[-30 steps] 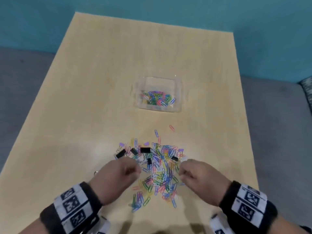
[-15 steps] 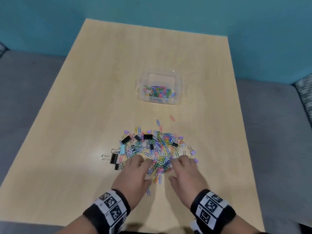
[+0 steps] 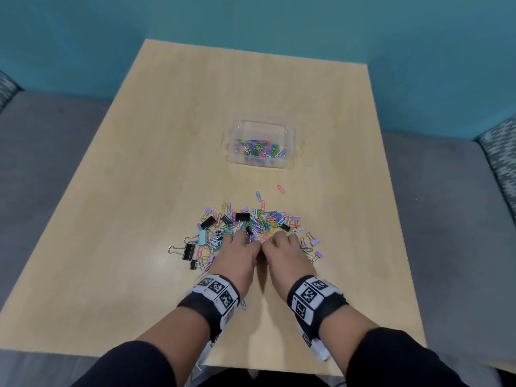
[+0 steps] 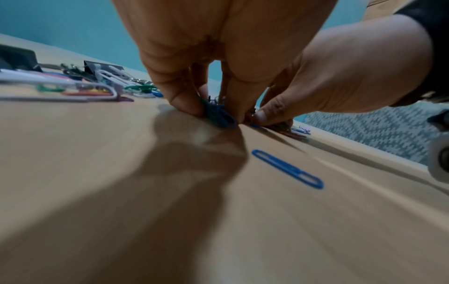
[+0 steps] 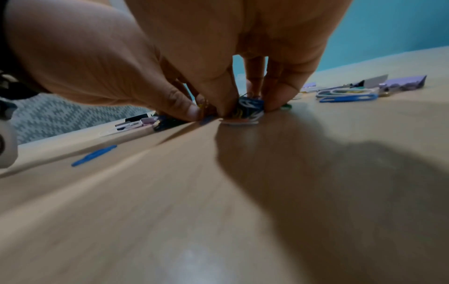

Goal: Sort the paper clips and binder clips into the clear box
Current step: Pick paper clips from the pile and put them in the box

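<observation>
While each hand (image 3: 237,256) (image 3: 284,254) pinches paper clips (image 3: 262,223) off the counter (image 3: 156,163), lift together and carry to the box (image 3: 261,145) at 12 o'clock, leaving binder clips (image 3: 242,217)

Left hand (image 3: 237,258) and right hand (image 3: 284,256) drawn together, now pinching paper clips (image 3: 261,223)

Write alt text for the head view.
Both hands, left hand and right hand, pinch paper clips at the near edge of a clip pile on a wooden table. Beyond it, a clear box holds coloured paper clips.
</observation>
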